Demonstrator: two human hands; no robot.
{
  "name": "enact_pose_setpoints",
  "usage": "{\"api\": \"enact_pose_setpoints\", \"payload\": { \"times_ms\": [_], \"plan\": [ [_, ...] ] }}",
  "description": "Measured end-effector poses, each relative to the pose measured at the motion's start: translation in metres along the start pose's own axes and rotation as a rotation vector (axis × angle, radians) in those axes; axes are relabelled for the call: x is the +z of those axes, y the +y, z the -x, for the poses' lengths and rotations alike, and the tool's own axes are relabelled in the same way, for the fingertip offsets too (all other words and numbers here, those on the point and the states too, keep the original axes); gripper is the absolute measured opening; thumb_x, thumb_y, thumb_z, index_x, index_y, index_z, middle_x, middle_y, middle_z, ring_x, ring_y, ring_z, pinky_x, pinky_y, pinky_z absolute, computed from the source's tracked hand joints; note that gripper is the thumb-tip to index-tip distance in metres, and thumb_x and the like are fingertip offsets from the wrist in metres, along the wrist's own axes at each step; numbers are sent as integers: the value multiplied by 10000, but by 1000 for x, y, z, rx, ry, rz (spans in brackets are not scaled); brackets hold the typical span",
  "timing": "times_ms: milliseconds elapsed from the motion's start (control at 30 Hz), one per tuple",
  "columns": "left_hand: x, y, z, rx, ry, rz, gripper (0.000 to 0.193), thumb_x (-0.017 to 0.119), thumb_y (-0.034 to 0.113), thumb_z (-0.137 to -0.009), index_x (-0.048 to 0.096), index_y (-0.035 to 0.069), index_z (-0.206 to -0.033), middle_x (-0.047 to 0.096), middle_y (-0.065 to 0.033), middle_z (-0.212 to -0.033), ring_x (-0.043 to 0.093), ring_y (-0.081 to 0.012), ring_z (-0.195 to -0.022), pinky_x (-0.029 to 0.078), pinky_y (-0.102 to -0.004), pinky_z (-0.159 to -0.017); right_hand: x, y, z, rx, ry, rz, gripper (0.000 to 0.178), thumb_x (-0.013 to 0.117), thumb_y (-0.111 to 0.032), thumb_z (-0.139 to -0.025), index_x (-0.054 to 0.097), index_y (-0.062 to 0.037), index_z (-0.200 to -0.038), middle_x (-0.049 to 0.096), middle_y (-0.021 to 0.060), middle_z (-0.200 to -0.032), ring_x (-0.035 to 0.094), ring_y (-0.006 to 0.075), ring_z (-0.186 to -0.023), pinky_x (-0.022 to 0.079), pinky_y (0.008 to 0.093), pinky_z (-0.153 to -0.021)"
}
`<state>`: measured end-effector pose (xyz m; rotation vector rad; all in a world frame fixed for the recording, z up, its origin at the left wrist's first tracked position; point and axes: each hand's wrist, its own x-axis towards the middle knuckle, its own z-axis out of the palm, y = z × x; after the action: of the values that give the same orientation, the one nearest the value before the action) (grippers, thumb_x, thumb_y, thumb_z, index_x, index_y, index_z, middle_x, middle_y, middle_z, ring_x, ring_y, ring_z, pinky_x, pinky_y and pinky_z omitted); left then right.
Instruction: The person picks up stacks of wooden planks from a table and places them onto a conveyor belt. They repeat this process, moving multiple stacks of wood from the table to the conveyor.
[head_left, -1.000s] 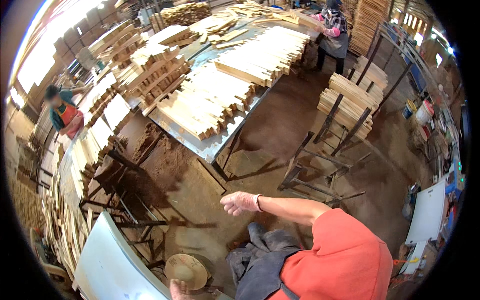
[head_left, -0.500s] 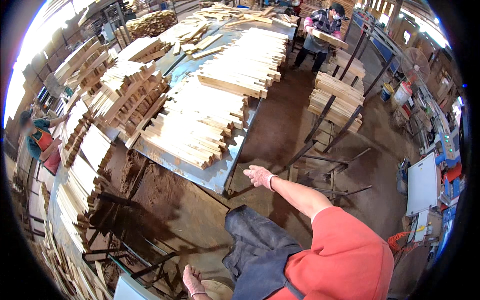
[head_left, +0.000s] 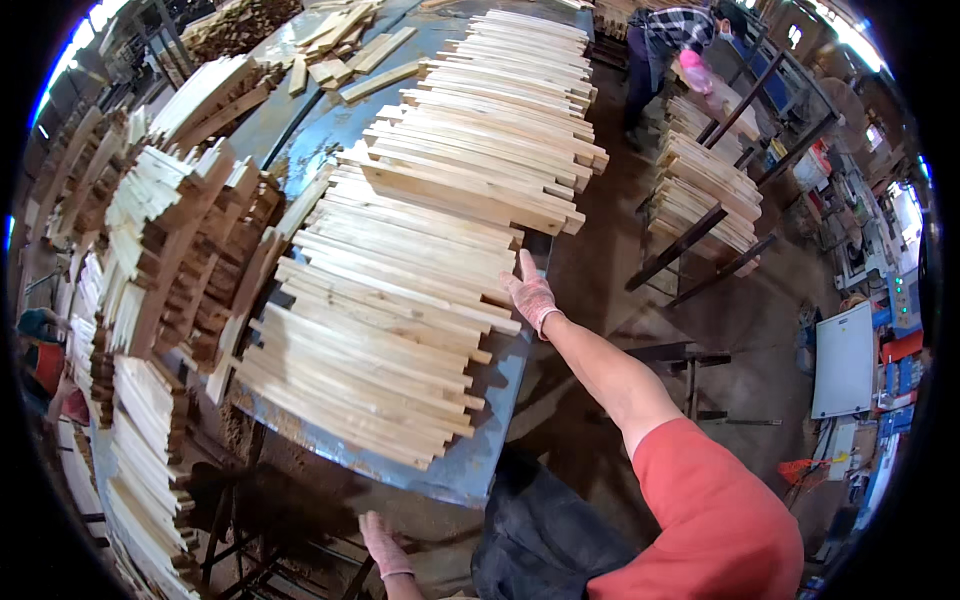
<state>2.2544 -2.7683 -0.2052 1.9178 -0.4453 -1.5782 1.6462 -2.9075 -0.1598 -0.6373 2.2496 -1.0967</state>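
Workshop table (head_left: 470, 470) piled with wooden slats (head_left: 400, 310); right hand (head_left: 530, 292) released, flat on them; left hand (head_left: 385, 545) released

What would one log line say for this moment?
right hand: gloved, open, at ends of wood slats | left hand: gloved, low, below metal table edge | holding: nothing

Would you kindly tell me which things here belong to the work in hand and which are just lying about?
In hand:
- right hand on the wooden slats
- metal table
- left hand, low, near the table's edge

Lying about:
- side stacks
- slats on a rack
- white board
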Motion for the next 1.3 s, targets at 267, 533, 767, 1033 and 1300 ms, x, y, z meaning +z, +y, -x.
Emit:
{"api": "enact_pose_setpoints", "payload": {
  "times_ms": [267, 533, 767, 1033, 1300],
  "plan": [
    [140, 119, -101, 99, -45, 267, 834, 625, 724, -959, 474, 155, -1550, 536, -59, -1493, 532, -260, -1273, 457, -478, -1049, 14, 23, -57, -35, 152, -6, 784, 691, -471, -999, 431, -47, -1605, 715, 244, -1291, 692, 330, -1143, 521, 400, -989],
    [121, 144, -129, 143, -294, 467, 881, 418, 727, -1057, 354, 98, -1670, 432, -128, -1669, 490, -333, -1451, 427, -459, -1202, -4, 87, 29, -57, -223, -213, 502, 644, -333, -1077, 629, 35, -1418, 712, 167, -1343, 640, 193, -1259, 474, 337, -1110],
    [60, 141, -164, 192, -273, 419, 838, 563, 684, -1007, 520, 37, -1537, 595, -142, -1504, 606, -325, -1315, 499, -460, -1128, 82, 9, -55, -243, -331, -366, 456, 630, -220, -1085, 578, 30, -1462, 680, 111, -1372, 618, 212, -1291, 466, 339, -1125],
    [78, 145, -133, 155, -205, 418, 858, 642, 702, -968, 553, 41, -1508, 659, -124, -1411, 651, -298, -1251, 536, -448, -1086, 142, -22, -64, 50, -590, -691, 623, 707, -251, -1025, 496, 37, -1536, 678, 54, -1260, 627, 135, -1106, 488, 292, -1000],
    [31, 89, -85, -111, -308, 457, 712, 809, 323, -863, 574, -75, -1403, 700, -216, -1283, 732, -344, -1117, 626, -486, -981, 78, 29, -8, 272, -743, -333, 336, 713, -300, -999, 670, -50, -1219, 694, -1, -1013, 676, 131, -959, 541, 294, -907]
  ]
}}
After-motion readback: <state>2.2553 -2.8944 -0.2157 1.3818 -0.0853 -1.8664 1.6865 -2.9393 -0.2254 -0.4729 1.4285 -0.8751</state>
